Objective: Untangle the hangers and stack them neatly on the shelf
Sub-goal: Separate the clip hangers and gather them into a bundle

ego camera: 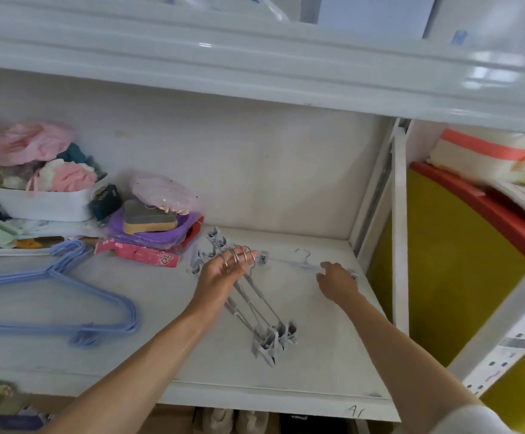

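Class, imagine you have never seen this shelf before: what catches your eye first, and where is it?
First, the left hand at the middle of the shelf, with the metal hooks of a bunch of clip hangers over its fingers. To its right, the right hand reaches a single clip hanger near the back. On the left lies a stack of blue hangers.

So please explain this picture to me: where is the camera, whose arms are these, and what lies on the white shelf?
No machine here: a person wears one camera on the head, looking down at two bare arms. The left hand carries the metal hooks of a bunch of grey clip hangers on its straight fingers. The right hand reaches onto a single grey clip hanger lying on the white shelf; its grip is hidden. At left lie stacked blue plastic hangers.
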